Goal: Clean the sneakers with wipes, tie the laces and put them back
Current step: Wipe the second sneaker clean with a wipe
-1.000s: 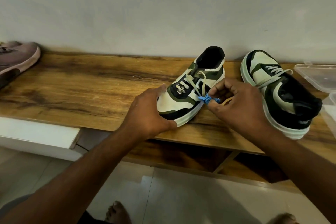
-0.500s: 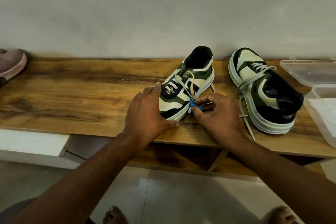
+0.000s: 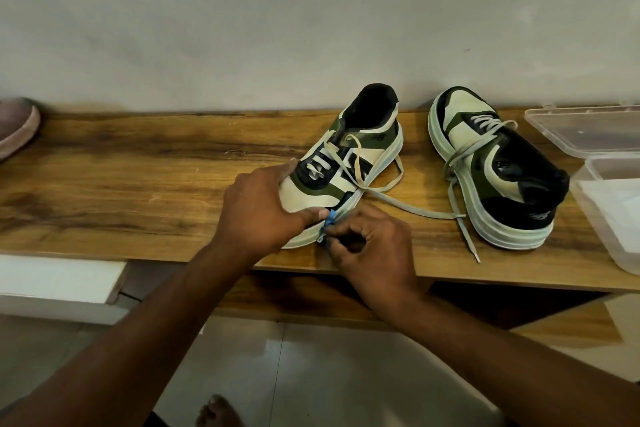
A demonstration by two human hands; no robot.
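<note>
On the wooden shelf (image 3: 138,177), the left hand (image 3: 263,215) grips the near sneaker (image 3: 346,166) at its toe while the right hand (image 3: 374,250) pinches a blue wipe (image 3: 328,222) against the sole edge. Short, firm strokes along the rim, with the toe held steady, should suit best.

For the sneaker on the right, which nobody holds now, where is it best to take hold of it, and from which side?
Probably the heel collar of the right sneaker. Its dark opening faces the bench's front edge, toward the person, so a hand coming from the front right can hook fingers inside and the thumb behind the heel. The toe points to the wall, and loose laces trail down its left side.
</note>
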